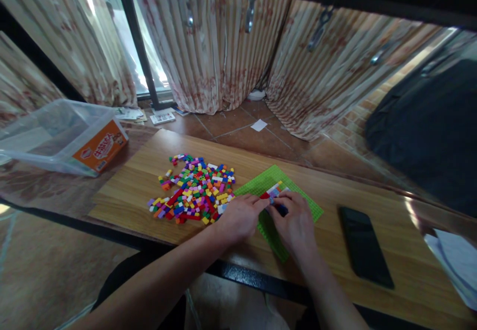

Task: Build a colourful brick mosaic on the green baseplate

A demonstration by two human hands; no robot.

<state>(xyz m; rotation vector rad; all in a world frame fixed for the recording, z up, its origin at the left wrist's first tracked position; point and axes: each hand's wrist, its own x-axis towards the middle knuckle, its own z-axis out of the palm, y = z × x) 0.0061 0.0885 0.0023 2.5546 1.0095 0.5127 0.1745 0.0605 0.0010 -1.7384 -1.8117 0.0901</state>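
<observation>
Brown wood-grain board (130, 186) carries everything handled, apparently as a flat, firm base. Clear plastic bin (100, 147) sits at ten o'clock from the green studded baseplate (270, 175); loose toy bricks (197, 186) spread at nine, seemingly for easy picking; the smartphone (365, 245) lies at four. Left hand (238, 215) and right hand (296, 220) meet over the coloured brick rows (276, 189) on the baseplate, fingers narrowed, likely for steadiness; whether they grip a brick, I cannot tell.
</observation>
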